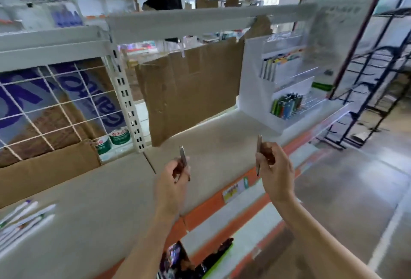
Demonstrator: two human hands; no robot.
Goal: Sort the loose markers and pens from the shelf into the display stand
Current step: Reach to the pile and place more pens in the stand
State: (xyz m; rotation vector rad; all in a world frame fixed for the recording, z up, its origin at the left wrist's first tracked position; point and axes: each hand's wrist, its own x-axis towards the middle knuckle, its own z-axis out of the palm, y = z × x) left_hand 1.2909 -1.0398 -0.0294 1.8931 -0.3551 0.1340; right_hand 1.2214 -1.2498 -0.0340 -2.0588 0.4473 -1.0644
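My left hand [172, 178] grips a brown-and-silver pen [183, 158], its tip pointing up, above the shelf's front part. My right hand [274, 167] grips a second brown-and-silver pen [259, 145], also upright, near the shelf's front edge. The white display stand [253, 91] sits at the shelf's far right, beyond both hands. Its upper tier holds a row of pens [280, 61] and its lower tier holds coloured markers [287, 106]. A pile of loose white pens [24, 218] lies on the shelf at the far left.
A torn cardboard sheet [189, 91] stands against the back of the grey shelf [111, 201]. A wire grid and boxes [51, 109] fill the left bay. An orange shelf edge [222, 201] runs below. A black wire rack [367, 100] stands at the right; a person is behind.
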